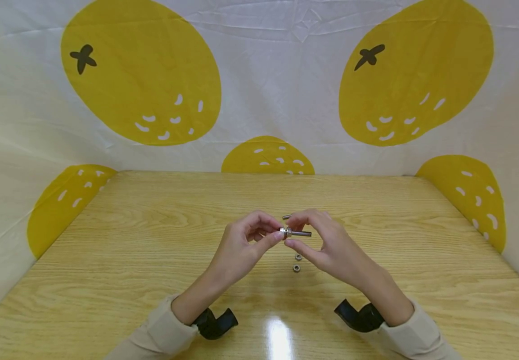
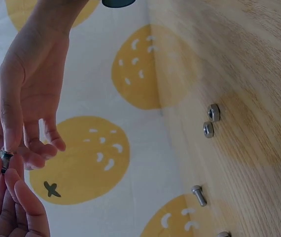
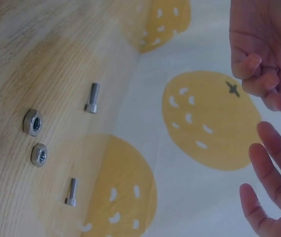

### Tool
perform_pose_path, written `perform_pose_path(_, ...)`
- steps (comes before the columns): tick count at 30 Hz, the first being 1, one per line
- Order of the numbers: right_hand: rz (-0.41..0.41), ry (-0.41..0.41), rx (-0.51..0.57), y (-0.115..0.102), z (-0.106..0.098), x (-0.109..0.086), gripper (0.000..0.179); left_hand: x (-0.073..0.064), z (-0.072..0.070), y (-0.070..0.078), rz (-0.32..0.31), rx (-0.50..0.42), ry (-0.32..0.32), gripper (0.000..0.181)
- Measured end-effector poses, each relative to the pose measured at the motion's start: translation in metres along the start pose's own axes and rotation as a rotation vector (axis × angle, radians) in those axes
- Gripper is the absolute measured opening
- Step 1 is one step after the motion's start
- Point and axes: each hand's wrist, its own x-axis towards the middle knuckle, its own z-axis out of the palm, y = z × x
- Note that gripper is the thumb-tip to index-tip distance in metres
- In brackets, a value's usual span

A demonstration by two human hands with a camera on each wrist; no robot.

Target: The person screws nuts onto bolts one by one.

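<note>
The left hand [image 1: 244, 247] pinches a bolt [image 1: 303, 234] above the worktop [image 1: 142, 240]; whether the right hand [image 1: 333, 247] grips its nut [image 1: 289, 232] cannot be told. That hand partly hides a loose bolt [image 1: 287, 217] toward the far edge, where a printed curtain [image 1: 282, 100] stands; two loose nuts [image 3: 28, 122] lie nearer the front edge.

We get soft, even light in head view; white glare [image 1: 279, 339] on near tabletop [image 1: 250, 295]. Wrist views dimmer, hazier; we catch faint yellow reflections [image 2: 177, 64] across wood.
</note>
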Motion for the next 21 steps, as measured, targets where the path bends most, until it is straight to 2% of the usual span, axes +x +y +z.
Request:
perform_pose_path(4, -0.062, 0.023, 0.002, 0.0019, 0.0013, 0.0007, 0.030, 0.0002, 0.0001, -0.0004, -0.002, -0.008, -0.003, 0.013)
perform_pose_path(9, -0.067, 0.029, 0.013, 0.0023, 0.0019, 0.0008, 0.025, 0.0002, 0.0001, -0.0007, -0.004, -0.010, -0.005, 0.013)
perform_pose_path(15, 0.001, -0.011, 0.010, 0.0013, 0.0010, 0.0007, 0.007, -0.0001, 0.0001, -0.0001, 0.001, -0.014, -0.010, 0.013)
perform_pose_path(21, 0.101, -0.042, -0.006, -0.0007, -0.0008, 0.0005, 0.010, -0.0002, 0.0000, 0.0001, 0.002, -0.018, -0.011, 0.013)
